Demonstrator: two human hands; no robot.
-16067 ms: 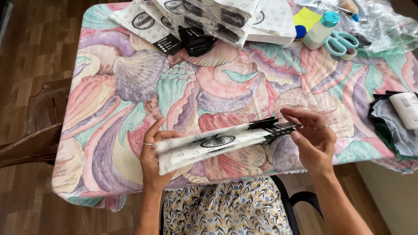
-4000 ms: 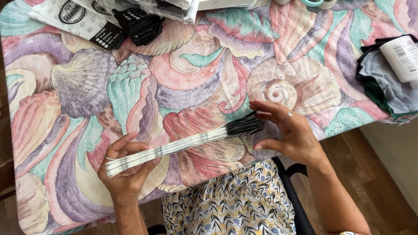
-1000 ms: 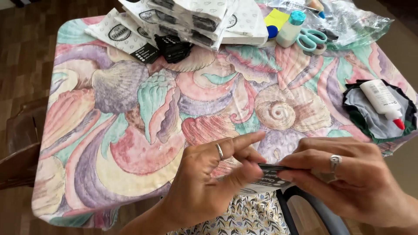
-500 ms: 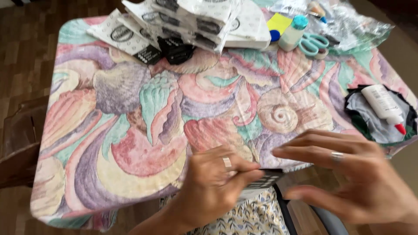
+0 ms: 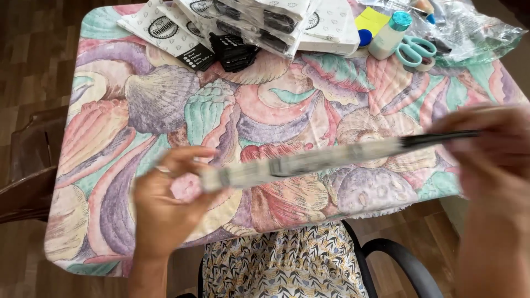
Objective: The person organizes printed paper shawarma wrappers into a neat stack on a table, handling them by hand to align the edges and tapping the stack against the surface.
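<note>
Head view: left hand (image 5: 165,207) pinches the pale end of a long flat stack of white packets (image 5: 301,161), and right hand (image 5: 491,152) grips its dark end, fingers curled around it but motion-blurred. Stack is held level above the shell-print tablecloth (image 5: 165,110), near the table's front edge. Looks like squaring up the stack; the next move likely needs both ends kept pinched so nothing fans out.

Long flat white packet (image 5: 309,160), black at its right end, blurred, seemingly edge-on, held nearly level above table edge
</note>
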